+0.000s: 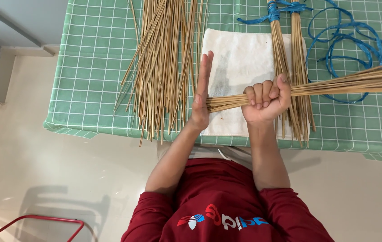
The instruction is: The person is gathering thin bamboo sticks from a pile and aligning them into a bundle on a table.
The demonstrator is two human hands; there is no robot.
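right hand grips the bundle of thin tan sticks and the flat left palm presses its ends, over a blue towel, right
Not quite: the towel is white, not blue, as the head view shows. The right hand does grip the bundle of thin tan sticks, the flat left hand against its ends.

I'm looking down on a table dressed in a green cloth ruled with a white grid, its near edge hanging slightly over a pale floor. On the cloth's left-centre I see a loose pile of thin tan sticks, fanned out, a few tips poking past the near edge. Just beside it lies a white towel, flat, faintly smudged. Right of that I count 2 tied stick bundles, overlapping the towel's right edge, bound at the top with blue cord. More blue plastic cord loops loosely at the far right.
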